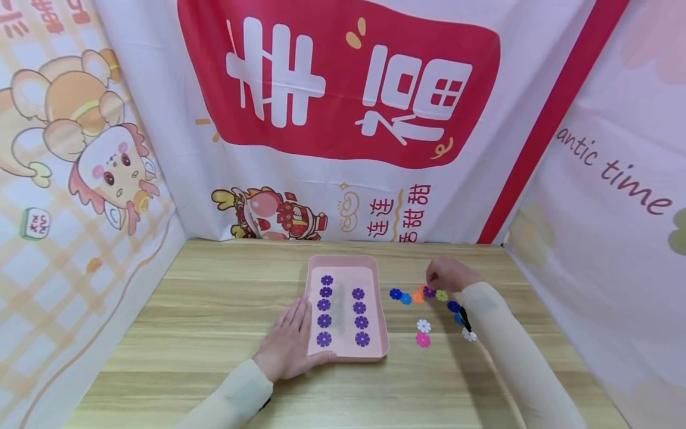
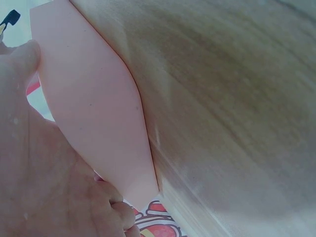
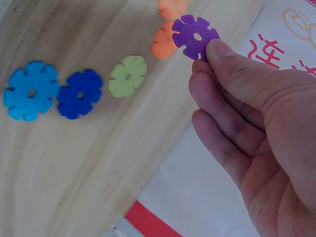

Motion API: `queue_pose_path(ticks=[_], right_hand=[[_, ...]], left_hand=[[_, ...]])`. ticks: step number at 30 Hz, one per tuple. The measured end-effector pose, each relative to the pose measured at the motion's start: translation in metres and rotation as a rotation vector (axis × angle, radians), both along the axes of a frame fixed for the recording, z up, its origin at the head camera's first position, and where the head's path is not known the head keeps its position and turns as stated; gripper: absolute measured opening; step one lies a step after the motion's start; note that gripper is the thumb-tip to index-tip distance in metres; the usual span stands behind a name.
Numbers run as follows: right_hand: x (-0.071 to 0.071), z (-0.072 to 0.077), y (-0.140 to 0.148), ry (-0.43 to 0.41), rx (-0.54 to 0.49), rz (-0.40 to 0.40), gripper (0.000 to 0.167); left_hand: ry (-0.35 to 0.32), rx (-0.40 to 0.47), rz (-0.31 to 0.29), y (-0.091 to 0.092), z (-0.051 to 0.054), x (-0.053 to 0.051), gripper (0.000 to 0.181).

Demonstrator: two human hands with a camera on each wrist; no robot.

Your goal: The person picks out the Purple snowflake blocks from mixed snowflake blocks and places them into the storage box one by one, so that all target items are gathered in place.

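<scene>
My right hand (image 1: 451, 275) pinches a purple notched plastic snowflake disc (image 3: 185, 37) between thumb and forefinger. It holds the disc over the table, at the gap between an orange disc (image 3: 163, 43) and a lime-green disc (image 3: 118, 81) in a curved row. My left hand (image 1: 286, 342) rests against the near left corner of a pink tray (image 1: 383, 333), fingers stretched along its left side and thumb at the near edge. In the left wrist view the thumb and fingers touch the tray's wall (image 2: 96, 103). Inside the tray, purple discs (image 1: 324, 320) lie in two columns.
Dark blue (image 1: 395, 294) and light blue (image 1: 405, 298) discs form the row's left end. More blue discs (image 1: 453, 306) and a white disc (image 1: 469, 335) curve down its right side. A white disc (image 1: 424, 325) and a pink disc (image 1: 423, 340) lie between tray and row.
</scene>
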State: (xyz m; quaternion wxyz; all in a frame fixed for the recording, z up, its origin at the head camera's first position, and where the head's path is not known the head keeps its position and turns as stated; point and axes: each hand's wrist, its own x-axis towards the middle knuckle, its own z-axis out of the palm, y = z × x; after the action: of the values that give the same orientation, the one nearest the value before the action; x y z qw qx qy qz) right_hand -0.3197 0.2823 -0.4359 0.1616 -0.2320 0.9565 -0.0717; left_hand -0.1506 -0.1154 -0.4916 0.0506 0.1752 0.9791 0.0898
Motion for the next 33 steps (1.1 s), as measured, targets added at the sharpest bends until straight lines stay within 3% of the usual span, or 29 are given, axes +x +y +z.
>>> queue_pose_path(ticks=[10, 18, 24, 29, 33], right_hand=[[-0.01, 0.028, -0.026, -0.009, -0.041, 0.018, 0.012], [-0.019, 0.037, -0.067, 0.058, -0.092, 0.125, 0.019], [-0.03, 0.035, -0.098, 0.071, -0.091, 0.122, 0.02], [-0.036, 0.025, -0.125, 0.083, -0.099, 0.142, 0.013], [-0.039, 0.014, -0.145, 0.079, -0.103, 0.146, 0.011]], left_hand=[[0.004, -0.004, 0.003, 0.0, 0.001, -0.002, 0.119], [0.002, -0.008, 0.0, -0.001, 0.0, 0.0, 0.12], [0.012, 0.0, 0.0, 0.0, -0.002, 0.0, 0.119], [0.051, 0.034, -0.019, -0.001, -0.004, 0.001, 0.118], [0.043, 0.048, -0.017, -0.002, -0.004, 0.0, 0.119]])
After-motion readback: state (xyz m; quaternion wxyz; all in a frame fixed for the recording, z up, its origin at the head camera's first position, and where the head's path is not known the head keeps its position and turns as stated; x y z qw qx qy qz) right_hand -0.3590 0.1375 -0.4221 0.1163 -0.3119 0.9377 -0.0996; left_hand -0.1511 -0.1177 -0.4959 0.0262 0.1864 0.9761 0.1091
